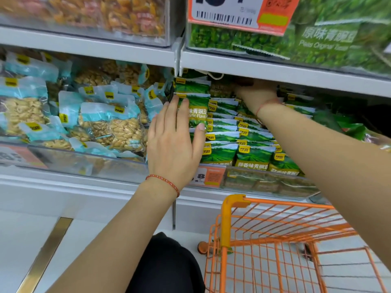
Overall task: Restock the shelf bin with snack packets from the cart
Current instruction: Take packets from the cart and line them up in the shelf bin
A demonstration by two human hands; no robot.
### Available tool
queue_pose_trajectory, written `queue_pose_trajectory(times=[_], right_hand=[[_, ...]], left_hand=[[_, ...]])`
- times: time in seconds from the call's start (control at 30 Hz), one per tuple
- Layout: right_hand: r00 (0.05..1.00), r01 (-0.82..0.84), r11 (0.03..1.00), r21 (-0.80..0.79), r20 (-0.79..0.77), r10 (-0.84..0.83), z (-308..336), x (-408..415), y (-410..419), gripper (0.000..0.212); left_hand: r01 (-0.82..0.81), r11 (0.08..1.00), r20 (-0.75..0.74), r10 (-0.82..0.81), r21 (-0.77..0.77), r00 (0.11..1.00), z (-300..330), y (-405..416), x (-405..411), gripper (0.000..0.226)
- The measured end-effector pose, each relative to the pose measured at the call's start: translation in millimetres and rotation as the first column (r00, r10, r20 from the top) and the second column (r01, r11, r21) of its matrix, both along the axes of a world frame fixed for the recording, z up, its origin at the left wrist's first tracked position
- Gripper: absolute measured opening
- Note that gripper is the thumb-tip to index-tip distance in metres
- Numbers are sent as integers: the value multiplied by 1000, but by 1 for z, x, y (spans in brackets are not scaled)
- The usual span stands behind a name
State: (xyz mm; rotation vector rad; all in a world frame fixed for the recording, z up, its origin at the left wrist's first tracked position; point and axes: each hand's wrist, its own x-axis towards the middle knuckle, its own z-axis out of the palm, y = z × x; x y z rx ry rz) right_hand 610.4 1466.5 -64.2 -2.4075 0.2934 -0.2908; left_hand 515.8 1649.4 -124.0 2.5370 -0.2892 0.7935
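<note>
Head view: white shelf [275,69], orange cart [226,220]

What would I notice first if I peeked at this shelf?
Probably the two bare arms reaching into the middle shelf. The left hand lies flat with straight fingers against a green pea packet at the left end of the bin, while the right hand reaches deep at the back over rows of green packets. Below right, a bright orange cart stands out too.

Head-worn, angled down, near shelf bin [135,163]
</note>
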Motion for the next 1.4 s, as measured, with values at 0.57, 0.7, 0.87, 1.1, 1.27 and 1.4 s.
queue_pose_trajectory(times=[0.57, 0.7, 0.87, 1.1, 1.27, 1.4], right_hand=[[637, -659, 740, -136, -623, 453, -8, -373, -68, 47], [575, -623, 782, 38, -656, 490, -17, -416, -84, 50], [646, -607, 784, -130, -654, 392, -24, -441, -115, 41], [763, -444, 855, -267, -613, 205, -23, -481, -170, 59], [804, -363, 818, -446, -593, 33, -24, -507, -196, 86], [845, -254, 831, -495, -532, -59, -17, -525, -213, 110]], left_hand=[[346, 936, -681, -216, 59, 699, -5, -9, -168, 48], [307, 947, -683, -160, 98, 713, -4, -27, -174, 58], [335, 942, -717, -226, 12, 660, -1, -71, -190, 62], [417, 906, -768, -314, -67, 558, -8, -137, -219, 61], [514, 852, -798, -376, -98, 472, -9, -187, -234, 65], [535, 806, -807, -481, -253, 342, -11, -235, -243, 71]])
